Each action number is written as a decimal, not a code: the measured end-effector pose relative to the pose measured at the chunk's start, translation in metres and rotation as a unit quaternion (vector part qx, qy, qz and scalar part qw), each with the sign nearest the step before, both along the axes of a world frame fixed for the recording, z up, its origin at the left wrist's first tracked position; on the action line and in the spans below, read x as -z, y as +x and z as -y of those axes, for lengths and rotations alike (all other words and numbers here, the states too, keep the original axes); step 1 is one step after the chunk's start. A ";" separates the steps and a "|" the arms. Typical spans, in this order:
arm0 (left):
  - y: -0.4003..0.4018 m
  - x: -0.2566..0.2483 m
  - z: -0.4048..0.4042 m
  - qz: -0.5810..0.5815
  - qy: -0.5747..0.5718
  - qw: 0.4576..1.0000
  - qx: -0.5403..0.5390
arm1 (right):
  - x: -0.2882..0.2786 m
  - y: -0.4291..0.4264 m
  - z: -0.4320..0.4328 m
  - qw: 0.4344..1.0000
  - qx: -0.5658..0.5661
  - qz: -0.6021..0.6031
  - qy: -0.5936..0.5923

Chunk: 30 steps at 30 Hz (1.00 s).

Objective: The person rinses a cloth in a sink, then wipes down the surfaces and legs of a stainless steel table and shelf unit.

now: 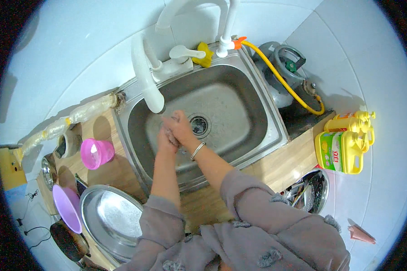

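Both hands meet over the stainless steel sink [224,101], just under the spout of the white faucet [149,84]. My left hand [167,137] is against my right hand [179,127], which lies partly over it and wears a silver bangle at the wrist. Something greyish, perhaps suds or a wet item, shows between the palms, but I cannot tell what. The drain [199,125] lies just right of the hands. Behind the sink stand the faucet's lever handle [186,53] and a yellow cloth [204,56].
A pink cup [96,153], a purple bowl [68,208] and a large metal basin [110,216] are at left. A yellow hose [278,71] runs by a gas cylinder [285,67] at right. Yellow detergent jugs [339,152] stand on the right counter, near a container of utensils [310,191].
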<state>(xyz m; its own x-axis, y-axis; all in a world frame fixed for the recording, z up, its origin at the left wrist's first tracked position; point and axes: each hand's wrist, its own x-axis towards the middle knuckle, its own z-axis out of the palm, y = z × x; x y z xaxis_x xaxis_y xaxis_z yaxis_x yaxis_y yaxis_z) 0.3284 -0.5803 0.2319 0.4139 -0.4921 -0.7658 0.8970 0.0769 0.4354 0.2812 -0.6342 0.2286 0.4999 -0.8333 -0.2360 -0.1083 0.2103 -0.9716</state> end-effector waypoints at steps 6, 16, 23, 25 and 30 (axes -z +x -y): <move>-0.010 -0.043 -0.006 0.043 -0.032 0.997 0.059 | -0.029 -0.003 0.013 0.987 -0.118 0.039 0.100; 0.008 -0.023 -0.061 0.053 0.040 0.992 -0.109 | 0.093 -0.030 0.002 0.793 -0.511 -0.163 0.288; -0.007 0.004 -0.058 0.011 0.088 0.992 -0.088 | 0.193 -0.062 0.062 0.699 -0.545 -0.330 -0.325; -0.005 0.002 -0.074 0.001 0.095 0.992 -0.085 | 0.110 -0.026 0.047 0.851 -0.388 -0.312 -0.167; -0.014 -0.019 -0.046 -0.005 0.069 0.998 0.008 | 0.015 -0.009 0.012 0.939 -0.284 0.021 0.192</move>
<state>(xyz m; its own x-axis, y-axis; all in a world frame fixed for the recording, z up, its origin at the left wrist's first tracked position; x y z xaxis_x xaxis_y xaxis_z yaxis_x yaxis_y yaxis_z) 0.3143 -0.5347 0.2514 0.3982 -0.3882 -0.8311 0.9022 0.0021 0.4313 0.2726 -0.6462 0.2135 0.8535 -0.2863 -0.4355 -0.2728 0.4666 -0.8414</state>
